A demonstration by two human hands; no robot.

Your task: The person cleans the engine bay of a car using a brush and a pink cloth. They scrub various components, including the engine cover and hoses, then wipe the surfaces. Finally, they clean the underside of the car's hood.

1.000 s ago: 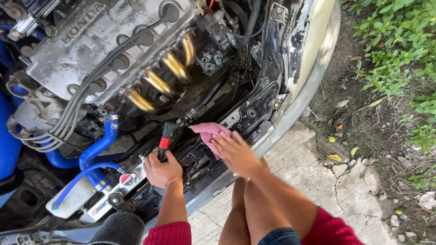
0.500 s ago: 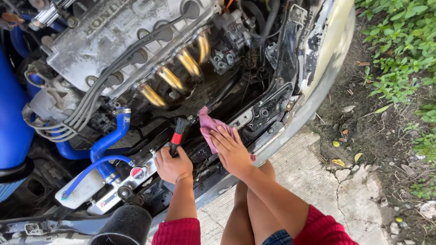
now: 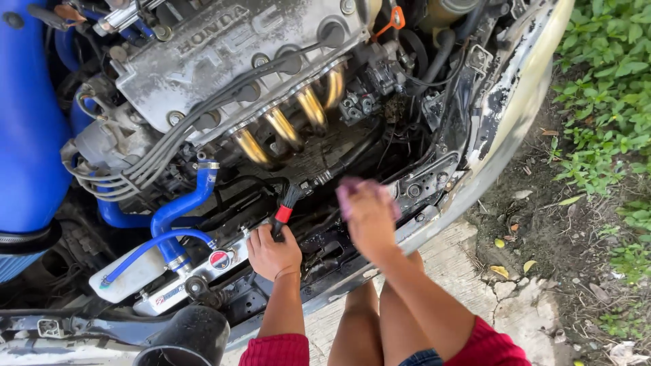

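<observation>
Black-bristled brush [image 3: 283, 207] w/ red collar stands tilted just below the gold header pipes [image 3: 288, 129], handle end clamped in left hand [image 3: 273, 252]. Right of brush, right hand [image 3: 369, 215], blurred, fingers closed over pink rag [image 3: 347, 190], near front crossmember [image 3: 420, 186].

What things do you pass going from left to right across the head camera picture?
Big blue intake tube → blue hose → left hand holding a brush with a red band → right hand on a pink cloth → pale car body edge → green plants.
</observation>
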